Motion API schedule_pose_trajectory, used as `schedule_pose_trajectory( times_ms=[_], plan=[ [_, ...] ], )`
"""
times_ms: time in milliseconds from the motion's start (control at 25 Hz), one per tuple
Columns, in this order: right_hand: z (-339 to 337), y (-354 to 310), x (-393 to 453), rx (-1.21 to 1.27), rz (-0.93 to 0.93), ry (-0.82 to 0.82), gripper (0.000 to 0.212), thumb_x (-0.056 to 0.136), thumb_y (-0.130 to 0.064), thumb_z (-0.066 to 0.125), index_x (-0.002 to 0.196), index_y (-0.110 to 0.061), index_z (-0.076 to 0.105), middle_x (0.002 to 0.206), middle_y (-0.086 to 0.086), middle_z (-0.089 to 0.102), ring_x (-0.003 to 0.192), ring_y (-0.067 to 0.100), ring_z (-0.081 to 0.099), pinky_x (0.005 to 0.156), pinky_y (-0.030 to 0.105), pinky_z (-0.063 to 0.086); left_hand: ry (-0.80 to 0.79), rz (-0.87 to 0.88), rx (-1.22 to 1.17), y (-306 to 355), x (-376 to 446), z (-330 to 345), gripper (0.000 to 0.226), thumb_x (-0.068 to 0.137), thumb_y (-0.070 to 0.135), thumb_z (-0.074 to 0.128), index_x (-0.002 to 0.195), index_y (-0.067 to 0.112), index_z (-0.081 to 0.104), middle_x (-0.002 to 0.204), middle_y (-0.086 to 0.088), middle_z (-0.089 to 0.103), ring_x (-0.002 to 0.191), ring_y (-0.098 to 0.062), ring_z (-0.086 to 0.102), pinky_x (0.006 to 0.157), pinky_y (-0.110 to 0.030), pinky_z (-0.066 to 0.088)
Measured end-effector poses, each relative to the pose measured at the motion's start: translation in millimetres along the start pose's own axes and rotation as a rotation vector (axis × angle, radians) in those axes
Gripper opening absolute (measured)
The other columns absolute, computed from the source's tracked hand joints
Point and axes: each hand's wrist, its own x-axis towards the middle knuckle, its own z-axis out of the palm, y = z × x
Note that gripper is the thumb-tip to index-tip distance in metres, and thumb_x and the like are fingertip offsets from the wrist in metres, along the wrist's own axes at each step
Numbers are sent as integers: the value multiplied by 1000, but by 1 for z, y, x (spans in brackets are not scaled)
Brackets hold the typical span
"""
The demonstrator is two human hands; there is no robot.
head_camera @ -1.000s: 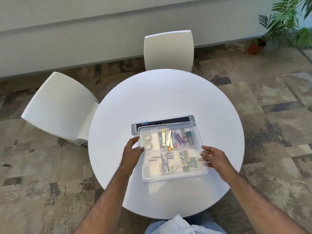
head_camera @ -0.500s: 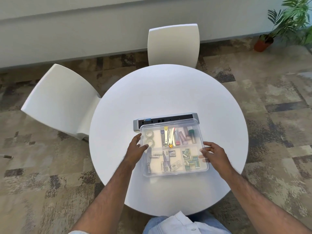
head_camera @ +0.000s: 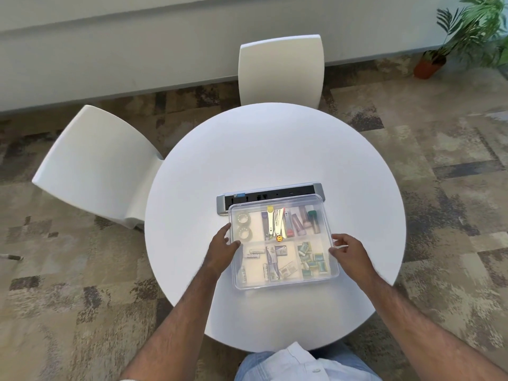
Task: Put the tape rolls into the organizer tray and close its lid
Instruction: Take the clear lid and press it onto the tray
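Holding lidded organizer tray (head_camera: 284, 281); tape rolls (head_camera: 243, 225) inside far-left compartment.

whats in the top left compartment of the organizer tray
Two clear tape rolls, one behind the other, seen through the frosted lid on the organizer tray. Anything beneath them is hidden.

Round white table (head_camera: 275, 149), two white chairs (head_camera: 280, 70), patchy carpet (head_camera: 439, 149), seemingly pale wall (head_camera: 137, 37).

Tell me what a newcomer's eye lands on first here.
First, the clear organizer tray with its lid on, near the front of the round white table, packed with small stationery. The left hand and right hand flank its sides. Two tape rolls sit in its far-left compartment.
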Motion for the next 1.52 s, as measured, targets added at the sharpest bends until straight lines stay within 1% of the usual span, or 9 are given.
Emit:
schedule_pose_trajectory(
  times_ms=[200,320,400,560,720,1120,1240,1400,1520],
  plan=[
    [-3,0,-2,-49,28,-49,34,89,-8,71,121,-15,61,101,3,62,84,16,60,73,30,48,19,9,12,-17,-12,2,64,96,0,63,154,19,44,157,-2,51,132,-29,59,108,-42,51],
    [-6,10,-9,-65,63,-103,29,91,-13,70,118,-16,60,100,2,62,86,18,61,74,35,52,55,1,-7,-34,-30,5,59,94,-5,60,147,18,49,139,-3,62,114,-27,67,93,-32,53],
    [-10,16,-15,-38,94,-136,25,93,-14,67,117,-16,59,101,4,61,85,19,61,67,32,53,51,-57,-44,-47,-43,8,54,93,-1,65,141,20,51,127,-5,65,109,-25,68,87,-31,55],
    [-17,22,-26,26,146,-198,23,96,-10,63,117,-18,59,106,9,61,88,22,64,66,33,57,42,-142,-49,-78,-60,8,32,91,18,76,121,21,64,112,-2,70,108,-26,70,96,-47,59],
    [-19,32,-27,41,145,-213,19,97,-8,60,116,-14,62,102,10,62,84,22,66,68,34,58,78,-155,-101,-88,-74,10,19,92,19,76,110,17,70,104,-6,76,93,-23,77,84,-38,60],
    [-14,38,-26,72,175,-177,15,98,-5,58,112,-10,62,98,13,60,77,23,65,64,37,60,67,-185,-207,-86,-77,14,15,96,10,72,111,10,67,99,-13,76,83,-25,79,73,-34,60],
    [-14,36,-25,55,190,-190,14,98,-7,58,111,-12,61,97,12,61,77,22,65,65,37,59,42,-175,-161,-84,-74,13,16,97,9,70,111,11,65,103,-12,72,87,-25,77,76,-36,60],
    [-15,28,-18,14,180,-195,19,96,-7,57,113,-14,60,97,10,61,80,22,62,68,36,54,37,-95,2,-80,-59,12,19,96,17,71,112,21,63,109,-1,67,98,-25,70,90,-44,60],
    [-10,16,-4,23,172,-175,22,94,-8,57,114,-16,60,96,8,61,80,20,60,69,36,53,73,-65,-1,-69,-40,12,22,97,19,69,118,21,62,106,3,67,98,-26,69,94,-50,60]
  ],
)
